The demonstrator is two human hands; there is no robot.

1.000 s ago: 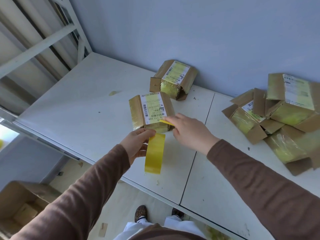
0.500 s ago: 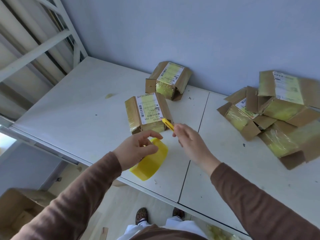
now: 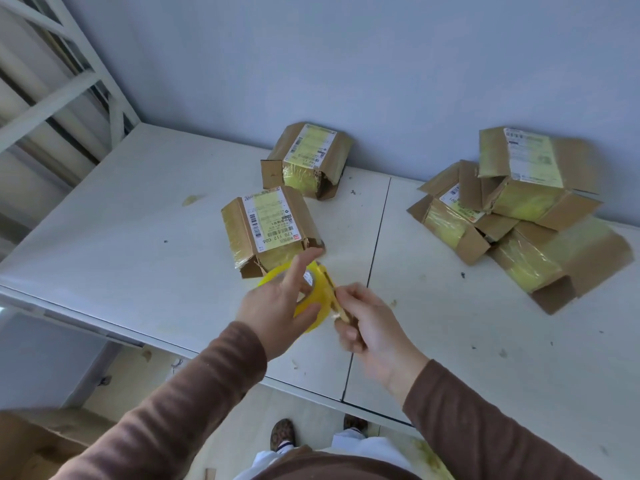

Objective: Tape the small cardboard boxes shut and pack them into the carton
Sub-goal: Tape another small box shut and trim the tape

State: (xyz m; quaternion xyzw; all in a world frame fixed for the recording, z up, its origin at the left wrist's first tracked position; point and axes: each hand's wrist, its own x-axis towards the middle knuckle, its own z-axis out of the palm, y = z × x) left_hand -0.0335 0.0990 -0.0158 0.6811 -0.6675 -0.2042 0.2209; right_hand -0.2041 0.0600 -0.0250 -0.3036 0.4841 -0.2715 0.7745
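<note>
Both hands nearer, cutter [image 3: 337, 303] now against tape roll [image 3: 313, 301]

Bare worktop [image 3: 114, 216] spreads wide to the left of the labelled box [image 3: 268, 230], with an open lane between it and the heap of boxes [image 3: 519, 216] at right. A second box [image 3: 308, 159] blocks the back, against the wall [image 3: 346, 64]. Both hands hover just before the near box.

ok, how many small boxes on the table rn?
5: one just beyond the hands, one behind it by the wall, three piled right. The pile may hide more.
</note>
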